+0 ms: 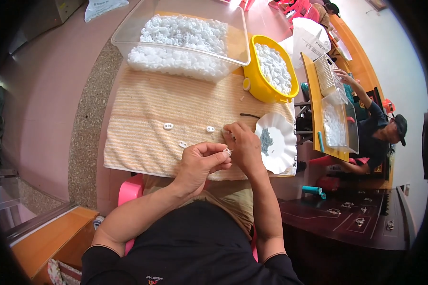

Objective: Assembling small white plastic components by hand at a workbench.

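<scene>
**Two hands meet on a small white piece above the striped towel**

Head view: The left hand (198, 164) has its grip closed on a small white plastic piece (227, 152), pinched between thumb and fingertips. The right hand (241, 142) comes to the same piece from the other side. Its fingers are curled close together and touch the piece or something very small at it; I cannot tell what it pinches, because the fingers hide it. The two grips are touching each other, just above the near edge of the striped towel (142, 109) that covers the surface.

Just beyond the grip, three more white pieces lie apart on the towel: one (182, 144) close to the left hand, one (210, 128) near the right hand's fingertips, and one (168, 126) farther to the left. Just to the right of the grip stands a white scalloped dish (286, 152) with a small heap of grey parts (266, 140) in it. A thin dark strip (249, 115) lies on the towel beyond the right hand.

Well beyond the grip, at the far edge of the towel, there is a clear plastic tub (142, 23) full of white pieces, and beside it, to the right, a yellow bowl (259, 85) also filled with white pieces. Far to the right of the grip, another person (375, 128) works at a separate orange table (314, 104).
</scene>
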`<state>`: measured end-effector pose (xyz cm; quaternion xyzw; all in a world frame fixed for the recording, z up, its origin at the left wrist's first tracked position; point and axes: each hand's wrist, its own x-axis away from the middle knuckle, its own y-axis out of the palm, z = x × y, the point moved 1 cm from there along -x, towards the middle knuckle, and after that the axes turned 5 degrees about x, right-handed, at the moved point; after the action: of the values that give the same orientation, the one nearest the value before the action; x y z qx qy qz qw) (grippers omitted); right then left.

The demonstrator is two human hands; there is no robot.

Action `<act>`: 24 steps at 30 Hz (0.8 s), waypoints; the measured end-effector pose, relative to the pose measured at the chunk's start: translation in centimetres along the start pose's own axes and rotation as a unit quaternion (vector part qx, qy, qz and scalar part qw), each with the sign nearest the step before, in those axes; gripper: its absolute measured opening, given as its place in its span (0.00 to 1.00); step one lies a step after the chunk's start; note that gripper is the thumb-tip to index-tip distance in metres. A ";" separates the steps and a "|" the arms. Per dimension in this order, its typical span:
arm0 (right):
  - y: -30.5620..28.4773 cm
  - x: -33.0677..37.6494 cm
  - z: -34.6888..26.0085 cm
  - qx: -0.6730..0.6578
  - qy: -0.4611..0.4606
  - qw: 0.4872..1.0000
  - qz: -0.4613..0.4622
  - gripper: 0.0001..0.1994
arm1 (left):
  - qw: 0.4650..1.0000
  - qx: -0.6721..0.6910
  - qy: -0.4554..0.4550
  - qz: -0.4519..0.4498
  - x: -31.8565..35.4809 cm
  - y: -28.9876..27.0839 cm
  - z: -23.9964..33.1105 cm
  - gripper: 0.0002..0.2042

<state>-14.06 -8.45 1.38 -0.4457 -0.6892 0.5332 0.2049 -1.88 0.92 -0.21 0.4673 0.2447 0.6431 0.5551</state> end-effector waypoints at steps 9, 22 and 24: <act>0.2 0.5 0.5 -0.015 -0.055 0.998 0.016 0.04 | 1.000 -0.001 0.002 0.007 0.1 0.1 0.1 0.07; -1.1 0.4 0.4 0.006 -0.066 0.995 -0.073 0.18 | 1.000 0.008 0.011 0.015 0.0 0.0 0.3 0.07; -0.5 0.7 1.2 -0.026 -0.062 0.997 -0.042 0.17 | 1.000 0.007 0.012 0.015 -0.1 -0.1 0.3 0.07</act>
<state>-15.53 -8.54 1.33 -0.3875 -0.7325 0.5324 0.1728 -1.59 0.76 -0.21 0.4671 0.2490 0.6553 0.5389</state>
